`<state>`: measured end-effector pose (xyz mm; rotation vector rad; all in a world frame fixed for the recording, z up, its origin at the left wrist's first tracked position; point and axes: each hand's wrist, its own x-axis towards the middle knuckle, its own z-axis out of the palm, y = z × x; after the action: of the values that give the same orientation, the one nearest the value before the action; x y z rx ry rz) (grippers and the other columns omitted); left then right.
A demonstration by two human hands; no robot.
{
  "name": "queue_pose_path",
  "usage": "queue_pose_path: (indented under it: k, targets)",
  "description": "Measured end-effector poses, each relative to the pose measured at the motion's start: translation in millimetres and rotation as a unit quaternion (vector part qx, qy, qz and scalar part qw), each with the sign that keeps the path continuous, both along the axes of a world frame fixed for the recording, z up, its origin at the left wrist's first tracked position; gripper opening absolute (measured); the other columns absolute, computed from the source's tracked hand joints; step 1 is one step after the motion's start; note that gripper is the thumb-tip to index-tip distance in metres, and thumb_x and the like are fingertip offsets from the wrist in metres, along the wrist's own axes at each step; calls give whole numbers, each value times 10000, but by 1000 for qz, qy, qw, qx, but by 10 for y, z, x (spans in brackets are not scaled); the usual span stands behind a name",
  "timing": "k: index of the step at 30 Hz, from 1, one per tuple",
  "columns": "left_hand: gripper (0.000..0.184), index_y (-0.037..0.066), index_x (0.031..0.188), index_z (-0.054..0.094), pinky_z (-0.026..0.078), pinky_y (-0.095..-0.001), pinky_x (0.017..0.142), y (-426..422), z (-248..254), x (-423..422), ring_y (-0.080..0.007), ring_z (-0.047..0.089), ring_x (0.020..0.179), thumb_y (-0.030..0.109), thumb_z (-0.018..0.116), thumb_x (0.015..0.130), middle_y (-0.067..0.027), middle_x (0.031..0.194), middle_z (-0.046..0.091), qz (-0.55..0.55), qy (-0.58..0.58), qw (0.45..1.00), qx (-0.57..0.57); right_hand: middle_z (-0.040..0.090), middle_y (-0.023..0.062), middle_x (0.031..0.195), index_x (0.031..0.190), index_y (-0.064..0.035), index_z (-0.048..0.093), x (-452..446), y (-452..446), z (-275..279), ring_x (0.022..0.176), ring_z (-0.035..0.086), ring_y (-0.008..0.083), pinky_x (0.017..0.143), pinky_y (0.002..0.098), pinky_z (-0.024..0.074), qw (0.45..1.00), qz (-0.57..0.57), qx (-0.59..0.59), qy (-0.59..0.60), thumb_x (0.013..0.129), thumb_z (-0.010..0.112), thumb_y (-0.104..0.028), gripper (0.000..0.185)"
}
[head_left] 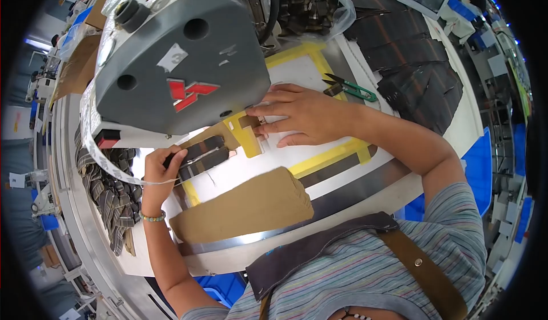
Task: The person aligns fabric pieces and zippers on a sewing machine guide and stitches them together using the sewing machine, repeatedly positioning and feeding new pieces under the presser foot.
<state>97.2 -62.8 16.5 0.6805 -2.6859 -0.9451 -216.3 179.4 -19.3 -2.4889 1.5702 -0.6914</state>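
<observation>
Left of the sewing machine head (182, 63), my left hand (162, 171) pinches the end of a small dark plaid fabric piece (204, 153) between thumb and fingers. Loose thread hangs by the piece. My right hand (311, 114) lies palm down with fingers spread on the white work plate (228, 174). Its fingertips reach a yellow-taped guide (245, 134) close under the machine head, which hides the needle area. A white tape strip (108, 163) runs down past my left wrist.
Green-handled thread snips (354, 89) lie beyond my right hand. Dark plaid fabric (419, 63) is stacked at right, striped pieces (111, 191) pile up at left, and a clear bag (308, 9) of cloth stands behind. A brown padded block (245, 209) sits in front.
</observation>
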Motion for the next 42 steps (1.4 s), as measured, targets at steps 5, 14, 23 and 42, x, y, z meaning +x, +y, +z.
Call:
queue_pose_path:
  k: [5, 14, 23, 42]
  targets:
    - [233, -88, 977, 719, 505, -288, 778, 36, 106, -152, -94, 592, 798, 141, 718, 1021, -52, 822, 695, 36, 43, 998, 5, 582, 109, 1523, 1311, -136, 723, -14, 5, -6, 1413, 517, 289, 1188, 500, 398, 999, -4, -44, -22, 991, 691, -344, 383]
    - [346, 1, 987, 748, 485, -398, 563, 206, -251, -577, -304, 627, 542, 346, 774, 987, -139, 634, 646, 40, -49, 997, -54, 612, 80, 1497, 1284, -167, 751, -26, 33, -2, 1384, 543, 293, 1147, 461, 443, 997, -19, -61, -40, 977, 702, -299, 338]
    - [508, -2, 1326, 680, 450, -506, 1071, 804, 22, -464, -392, 532, 1354, 232, 773, 885, -154, 1412, 640, -179, -24, 944, -277, 552, 70, 1563, 1330, -158, 719, -15, 20, -60, 1468, 467, 264, 1203, 451, 385, 999, -19, -40, 0, 979, 692, -322, 388]
    - [599, -20, 1366, 655, 416, -518, 1108, 926, -62, -429, -403, 524, 1360, 266, 813, 864, -173, 1469, 606, -136, -30, 959, -248, 632, 84, 1451, 1283, -117, 727, 40, 45, -38, 1374, 554, 266, 1172, 436, 426, 997, -22, -75, -5, 989, 668, -286, 344]
